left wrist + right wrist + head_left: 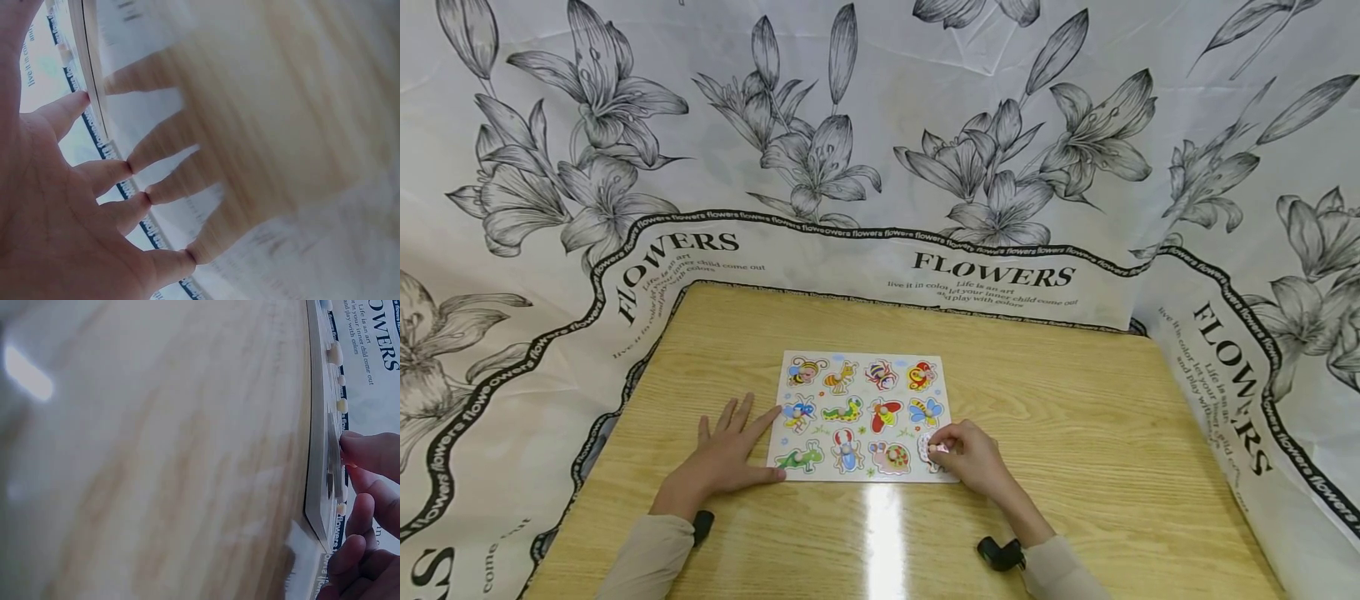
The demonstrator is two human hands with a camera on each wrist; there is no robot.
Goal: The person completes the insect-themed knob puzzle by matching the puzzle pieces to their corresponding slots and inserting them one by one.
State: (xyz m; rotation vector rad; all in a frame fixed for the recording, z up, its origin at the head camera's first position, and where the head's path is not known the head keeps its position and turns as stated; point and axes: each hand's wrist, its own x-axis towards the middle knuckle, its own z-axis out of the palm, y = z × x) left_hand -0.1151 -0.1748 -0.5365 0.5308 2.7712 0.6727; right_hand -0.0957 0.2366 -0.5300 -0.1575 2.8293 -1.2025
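Observation:
A flat knobbed puzzle board (860, 360) lies on the wooden table, filled with colourful insect pieces such as a caterpillar (842, 409), a ladybird-like bug and a green grasshopper (799, 457). My right hand (976, 460) pinches the small knob of a pale, pink-patterned puzzle piece (923, 448) at the board's lower right corner; fingers partly cover its picture. From the right wrist view, that piece (333, 447) stands slightly proud of the board. With fingers spread, my left hand (726, 457) lies at the board's left edge, thumb and index finger touching it.
The light wooden table (1060, 400) extends around the board, with a bright glare strip below it. White fabric printed with black flowers and lettering (992, 271) surrounds the table at the back and sides. A dark strap device (1000, 552) sits at my right wrist.

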